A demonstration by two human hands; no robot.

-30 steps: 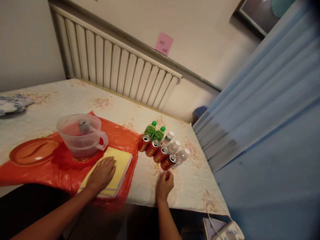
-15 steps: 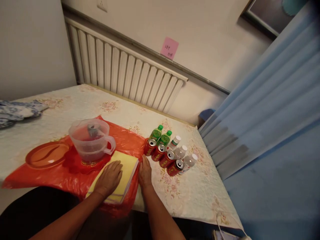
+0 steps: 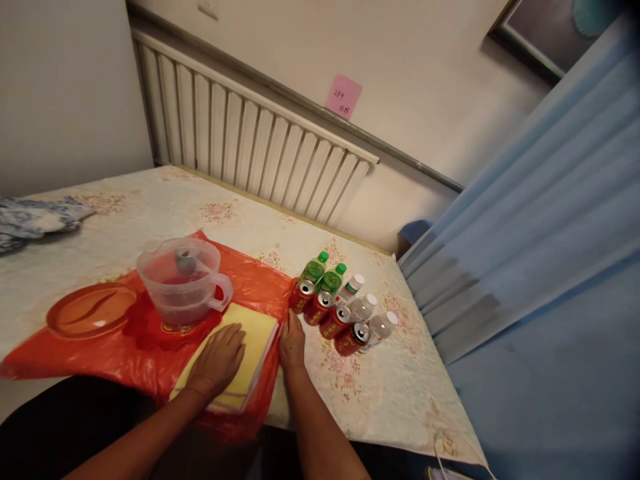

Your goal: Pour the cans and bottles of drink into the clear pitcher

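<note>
My left hand (image 3: 219,355) lies flat on a folded yellow cloth (image 3: 256,327), its fingers stretched out. Beside the cloth's right edge, my right hand (image 3: 291,339) rests at the edge of a red plastic sheet (image 3: 250,283); its fingertips are close to the sheet, and whether they pinch it is unclear. A clear plastic jug (image 3: 177,287) with a handle stands on the sheet behind the cloth, over a red scalloped piece (image 3: 145,327). An orange-red round lid (image 3: 93,310) lies left of the jug.
Several red cans (image 3: 336,322) stand right of the sheet, with green-capped bottles (image 3: 314,268) and white-capped bottles (image 3: 383,325) behind. A blue-and-white cloth (image 3: 40,219) lies at the far left of the flowered table (image 3: 395,393). A blue curtain (image 3: 540,267) hangs at right.
The view has shifted slightly. Both hands keep nearly the same places on the cloth and at the sheet's edge.
</note>
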